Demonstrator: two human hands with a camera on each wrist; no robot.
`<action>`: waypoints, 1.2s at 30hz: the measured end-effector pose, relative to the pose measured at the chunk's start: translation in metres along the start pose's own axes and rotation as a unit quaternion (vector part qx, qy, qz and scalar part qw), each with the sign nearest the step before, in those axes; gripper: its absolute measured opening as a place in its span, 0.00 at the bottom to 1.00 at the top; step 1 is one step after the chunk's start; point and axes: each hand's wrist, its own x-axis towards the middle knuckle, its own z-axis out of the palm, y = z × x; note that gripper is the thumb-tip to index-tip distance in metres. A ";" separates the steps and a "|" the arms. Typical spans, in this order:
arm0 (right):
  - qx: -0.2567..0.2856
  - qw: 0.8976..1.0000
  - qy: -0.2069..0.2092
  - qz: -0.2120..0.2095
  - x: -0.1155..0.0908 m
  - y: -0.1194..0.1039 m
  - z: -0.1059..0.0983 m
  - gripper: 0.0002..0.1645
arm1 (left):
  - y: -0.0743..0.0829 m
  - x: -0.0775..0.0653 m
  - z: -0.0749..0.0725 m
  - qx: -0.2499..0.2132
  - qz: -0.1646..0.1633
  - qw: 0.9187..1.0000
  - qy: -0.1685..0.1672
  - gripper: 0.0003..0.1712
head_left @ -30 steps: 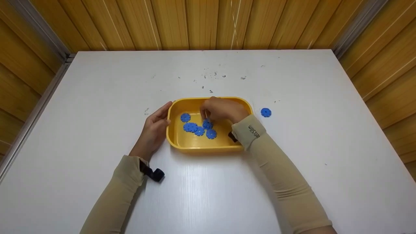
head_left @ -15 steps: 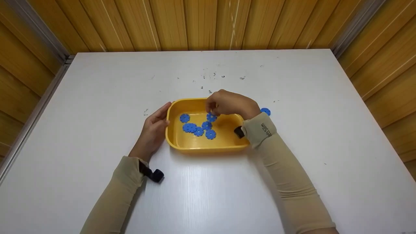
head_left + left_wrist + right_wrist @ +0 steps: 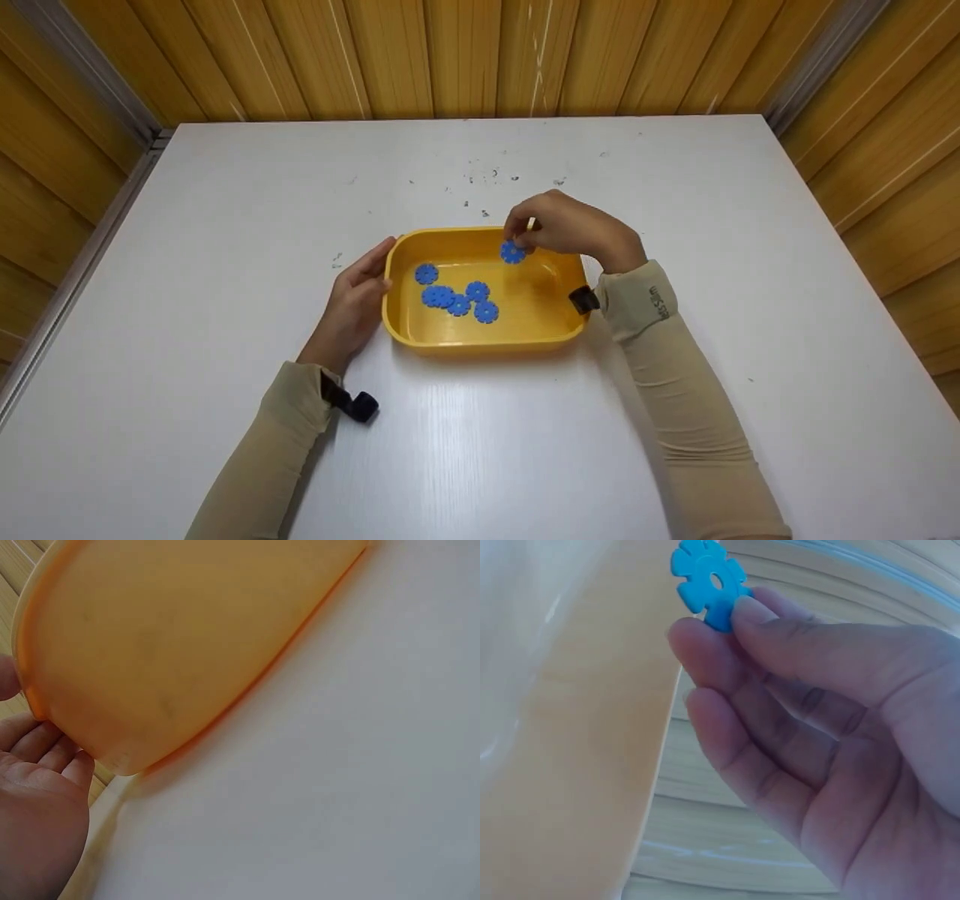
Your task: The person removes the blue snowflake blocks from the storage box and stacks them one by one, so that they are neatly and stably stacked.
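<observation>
A yellow plastic tub point(image 3: 480, 346) stands on the white table. My left hand point(image 3: 356, 304) holds its left end, thumb at the rim and fingers against the outer wall point(image 3: 165, 637). Over the tub's back right part, my right hand point(image 3: 574, 229) pinches a blue notched disc point(image 3: 512, 253) between thumb and fingertips. In the right wrist view that disc point(image 3: 695, 574) shows its centre hole and slotted edge. Several more blue discs point(image 3: 486, 312) lie on the tub floor, left of its middle, some overlapping. One disc point(image 3: 427, 274) sits apart towards the back left.
The white table point(image 3: 450, 450) carries small dark marks point(image 3: 515, 178) behind the tub. Yellow wood-look panels point(image 3: 465, 60) stand along its back and sides. A black wrist camera point(image 3: 364, 406) juts from the left sleeve; another black camera point(image 3: 583, 300) overlaps the tub's right rim.
My right hand has risen from the tub floor and moved right and back with one blue disc. Its wrist now covers the loose disc on the table. The left hand has stayed put.
</observation>
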 end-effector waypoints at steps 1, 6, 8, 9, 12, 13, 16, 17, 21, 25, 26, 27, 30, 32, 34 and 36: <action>0.000 1.000 0.006 -0.003 -0.002 0.002 -0.001 0.09 | 0.000 0.000 0.000 -0.001 -0.001 1.000 0.000 0.39; 0.010 0.999 0.030 0.006 -0.012 0.014 -0.005 0.10 | 0.002 0.000 0.000 -0.004 -0.006 1.000 0.001 0.39; 0.015 0.999 0.039 0.014 -0.016 0.019 -0.007 0.10 | 0.002 0.000 0.001 -0.005 -0.006 1.000 0.002 0.39; 0.019 0.999 0.044 0.015 -0.018 0.022 -0.007 0.10 | 0.002 0.000 0.001 -0.007 -0.006 1.000 0.003 0.39; 0.027 0.998 0.061 0.015 -0.024 0.030 -0.008 0.09 | 0.001 0.000 0.001 -0.010 -0.005 1.000 0.001 0.39; 0.030 0.997 0.067 0.012 -0.027 0.033 -0.009 0.09 | 0.001 0.000 0.000 -0.010 -0.003 1.000 0.000 0.39; 0.046 0.995 0.084 0.010 -0.034 0.041 -0.008 0.10 | 0.001 -0.001 0.000 -0.009 0.005 1.000 -0.006 0.39; 0.051 0.995 0.090 0.012 -0.036 0.043 -0.008 0.10 | 0.001 -0.002 0.000 -0.008 0.006 1.000 -0.007 0.39; 0.069 0.992 0.106 0.025 -0.043 0.051 -0.008 0.10 | 0.000 -0.003 -0.001 -0.009 0.007 1.000 -0.009 0.39; 0.071 0.990 0.117 0.024 -0.050 0.059 -0.009 0.11 | 0.000 -0.003 -0.001 -0.008 0.006 1.000 -0.010 0.39; 0.069 0.990 0.119 0.025 -0.052 0.061 -0.010 0.12 | 0.000 -0.003 -0.001 -0.007 0.006 1.000 -0.010 0.39; 0.066 0.990 0.122 0.025 -0.054 0.064 -0.010 0.12 | 0.000 -0.003 -0.002 -0.006 0.007 1.000 -0.010 0.39; 0.066 0.989 0.129 0.036 -0.058 0.070 -0.009 0.12 | 0.000 -0.003 -0.002 -0.007 0.007 1.000 -0.012 0.39; 0.064 0.988 0.134 0.047 -0.061 0.074 -0.009 0.12 | 0.000 -0.003 -0.002 -0.010 0.006 1.000 -0.012 0.39; 0.066 0.987 0.136 0.056 -0.063 0.077 -0.009 0.13 | 0.001 -0.003 -0.001 -0.011 0.004 1.000 -0.013 0.39; 0.067 0.986 0.137 0.067 -0.064 0.080 -0.009 0.13 | 0.001 -0.003 -0.001 -0.009 0.003 1.000 -0.014 0.39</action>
